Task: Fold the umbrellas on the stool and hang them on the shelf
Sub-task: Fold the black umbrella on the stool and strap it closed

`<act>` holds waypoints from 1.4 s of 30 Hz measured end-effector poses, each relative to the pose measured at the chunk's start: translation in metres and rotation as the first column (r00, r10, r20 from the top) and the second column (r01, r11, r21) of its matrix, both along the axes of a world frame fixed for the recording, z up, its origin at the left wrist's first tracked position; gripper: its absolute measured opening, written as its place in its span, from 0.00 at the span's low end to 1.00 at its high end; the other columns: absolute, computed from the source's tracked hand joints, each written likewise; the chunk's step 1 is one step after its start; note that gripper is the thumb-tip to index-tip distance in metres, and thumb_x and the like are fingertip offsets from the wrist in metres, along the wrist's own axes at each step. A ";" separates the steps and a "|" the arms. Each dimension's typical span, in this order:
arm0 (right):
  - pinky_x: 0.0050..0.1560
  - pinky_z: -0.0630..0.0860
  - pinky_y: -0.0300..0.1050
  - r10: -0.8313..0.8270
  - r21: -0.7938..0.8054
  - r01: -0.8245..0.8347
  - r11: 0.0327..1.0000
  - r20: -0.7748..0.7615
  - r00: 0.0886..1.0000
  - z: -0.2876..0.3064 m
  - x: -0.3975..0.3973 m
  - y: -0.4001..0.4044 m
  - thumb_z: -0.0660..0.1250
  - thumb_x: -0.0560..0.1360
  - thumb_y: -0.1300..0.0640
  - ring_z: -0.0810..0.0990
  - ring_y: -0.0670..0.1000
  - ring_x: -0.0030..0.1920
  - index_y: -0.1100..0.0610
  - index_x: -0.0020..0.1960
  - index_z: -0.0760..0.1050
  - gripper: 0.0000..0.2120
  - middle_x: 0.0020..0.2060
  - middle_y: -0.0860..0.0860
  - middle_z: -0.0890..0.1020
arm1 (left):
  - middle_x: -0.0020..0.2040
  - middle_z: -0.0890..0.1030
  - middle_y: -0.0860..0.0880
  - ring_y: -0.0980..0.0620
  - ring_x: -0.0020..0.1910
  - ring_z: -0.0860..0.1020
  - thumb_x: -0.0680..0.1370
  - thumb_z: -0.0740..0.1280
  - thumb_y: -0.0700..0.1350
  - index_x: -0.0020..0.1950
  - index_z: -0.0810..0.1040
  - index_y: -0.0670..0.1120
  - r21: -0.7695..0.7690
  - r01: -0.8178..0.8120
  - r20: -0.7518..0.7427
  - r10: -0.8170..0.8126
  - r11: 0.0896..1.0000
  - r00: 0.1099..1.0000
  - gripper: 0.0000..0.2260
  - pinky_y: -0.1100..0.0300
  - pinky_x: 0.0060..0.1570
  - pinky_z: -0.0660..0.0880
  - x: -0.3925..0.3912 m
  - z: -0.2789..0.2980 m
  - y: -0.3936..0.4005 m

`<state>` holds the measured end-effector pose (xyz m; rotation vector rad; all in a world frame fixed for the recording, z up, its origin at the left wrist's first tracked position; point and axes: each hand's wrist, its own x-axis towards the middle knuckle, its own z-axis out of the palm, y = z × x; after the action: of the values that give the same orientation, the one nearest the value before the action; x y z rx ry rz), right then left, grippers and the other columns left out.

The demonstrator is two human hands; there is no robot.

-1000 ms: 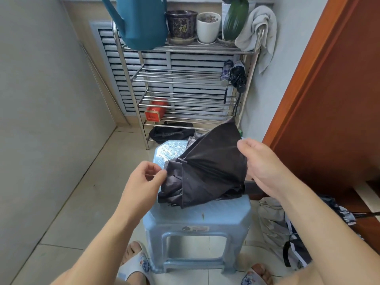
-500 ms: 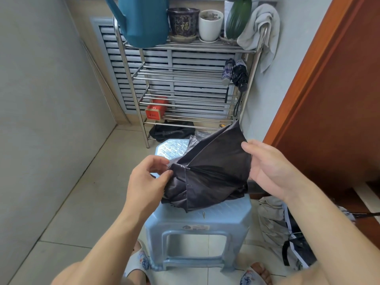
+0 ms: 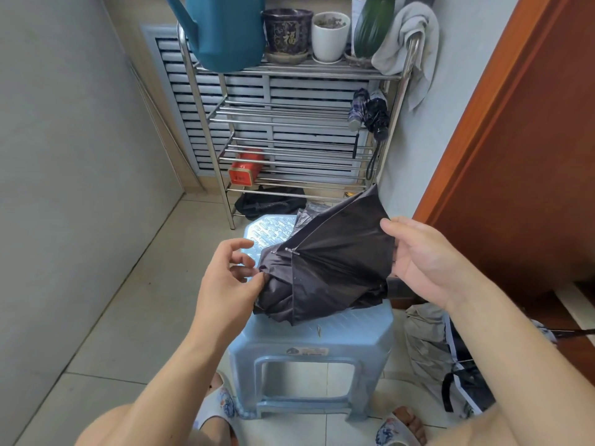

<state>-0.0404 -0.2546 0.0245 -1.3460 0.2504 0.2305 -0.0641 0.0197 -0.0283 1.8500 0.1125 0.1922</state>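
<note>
A dark grey umbrella [image 3: 331, 272], collapsed but loosely bunched, lies on the light blue plastic stool [image 3: 309, 336]. My left hand [image 3: 228, 281] pinches a fold of its fabric at the left end, by the rib tips. At the right end, my right hand [image 3: 421, 262] grips the fabric's edge, and one panel is raised and stretched. The handle is hidden behind my right hand. Two folded umbrellas [image 3: 370, 114] hang by straps on the right side of the steel shelf [image 3: 289, 123].
A teal watering can [image 3: 222, 27], pots and a towel [image 3: 409, 43] sit on the shelf's top. A red tin [image 3: 246, 170] stands low on it, with a black bag [image 3: 270, 202] beneath. More umbrellas [image 3: 450, 358] lie on the floor at right, by a wooden door [image 3: 531, 140].
My left hand shifted its pinch along the fabric's left end. My right hand pulled the panel a little further right, spreading it flatter.
</note>
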 end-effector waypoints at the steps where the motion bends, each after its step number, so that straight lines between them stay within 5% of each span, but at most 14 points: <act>1: 0.69 0.74 0.63 -0.004 0.005 0.004 1.000 -0.003 1.000 0.000 0.001 0.001 0.61 0.85 0.57 0.82 0.59 0.63 0.64 0.66 0.75 0.15 0.59 0.59 0.84 | 0.47 0.79 0.47 0.49 0.42 0.81 0.75 0.71 0.32 0.58 0.76 0.57 -0.019 0.007 -0.001 -0.007 1.000 1.000 0.21 0.50 0.46 0.78 0.000 0.001 -0.001; 11: 0.71 0.72 0.62 -0.018 0.023 0.018 1.000 0.027 0.999 0.000 0.002 0.003 0.61 0.85 0.58 0.82 0.57 0.63 0.65 0.67 0.73 0.15 0.60 0.58 0.84 | 0.52 0.82 0.52 0.49 0.46 0.83 0.77 0.71 0.28 0.64 0.78 0.52 -0.054 0.093 0.253 -0.077 0.994 0.964 0.23 0.52 0.53 0.80 -0.008 0.010 -0.006; 18: 0.68 0.75 0.60 0.004 -0.046 -0.002 0.999 0.035 0.999 0.003 -0.002 0.002 0.60 0.85 0.57 0.84 0.56 0.60 0.63 0.65 0.74 0.13 0.57 0.56 0.86 | 0.49 0.82 0.49 0.53 0.43 0.82 0.75 0.73 0.28 0.59 0.80 0.53 -0.196 0.017 0.177 0.019 0.980 0.984 0.22 0.63 0.46 0.79 -0.002 0.009 -0.006; 24: 0.68 0.75 0.61 0.012 -0.032 -0.011 0.999 0.028 1.000 0.005 -0.003 -0.002 0.59 0.85 0.56 0.84 0.56 0.60 0.63 0.66 0.73 0.14 0.58 0.56 0.85 | 0.43 0.79 0.50 0.53 0.39 0.76 0.75 0.73 0.27 0.55 0.83 0.50 -0.316 -0.011 0.146 0.060 0.949 0.987 0.19 0.63 0.45 0.77 0.005 0.009 -0.004; 28: 0.67 0.75 0.61 0.017 -0.027 -0.016 1.000 0.033 0.999 0.003 -0.004 -0.003 0.60 0.85 0.57 0.84 0.56 0.60 0.63 0.67 0.73 0.14 0.58 0.56 0.85 | 0.42 0.83 0.55 0.53 0.45 0.78 0.78 0.70 0.37 0.51 0.85 0.52 -0.384 -0.087 0.032 0.108 0.919 0.994 0.10 0.56 0.52 0.75 0.010 0.010 0.006; 30: 0.67 0.76 0.61 0.013 -0.036 -0.012 0.999 0.031 0.999 0.003 -0.003 -0.002 0.60 0.85 0.56 0.84 0.56 0.60 0.63 0.66 0.73 0.14 0.57 0.56 0.86 | 0.51 0.83 0.54 0.52 0.54 0.79 0.74 0.68 0.40 0.52 0.86 0.55 -0.306 0.014 0.006 -0.013 0.952 1.000 0.13 0.54 0.58 0.74 0.012 0.010 0.012; 34: 0.67 0.76 0.61 0.022 -0.055 -0.021 0.998 0.026 0.999 0.004 -0.002 -0.001 0.61 0.85 0.56 0.83 0.57 0.62 0.62 0.67 0.73 0.14 0.58 0.57 0.85 | 0.63 0.78 0.60 0.61 0.67 0.72 0.77 0.74 0.39 0.52 0.84 0.59 0.306 0.220 0.095 -0.260 0.926 0.961 0.13 0.64 0.64 0.67 0.013 0.009 0.014; 38: 0.66 0.76 0.62 0.031 -0.054 -0.030 0.998 0.031 0.999 0.003 -0.004 -0.004 0.61 0.84 0.57 0.82 0.60 0.63 0.66 0.64 0.72 0.14 0.60 0.60 0.83 | 0.52 0.83 0.58 0.56 0.57 0.79 0.79 0.73 0.45 0.39 0.80 0.52 0.243 0.022 0.179 -0.067 0.970 0.982 0.09 0.55 0.59 0.74 0.020 0.011 0.008; 42: 0.62 0.77 0.60 0.059 -0.050 -0.056 0.997 0.045 0.997 0.005 -0.009 -0.007 0.63 0.83 0.60 0.81 0.58 0.54 0.59 0.57 0.72 0.04 0.53 0.59 0.83 | 0.43 0.82 0.53 0.59 0.42 0.77 0.83 0.68 0.44 0.45 0.80 0.48 0.038 -0.062 0.241 0.051 0.997 0.969 0.07 0.63 0.46 0.73 0.006 0.037 -0.008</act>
<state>-0.0493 -0.2615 0.0296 -1.4067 0.1796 0.2424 -0.0583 0.0120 0.0090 1.8545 -0.0075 0.4597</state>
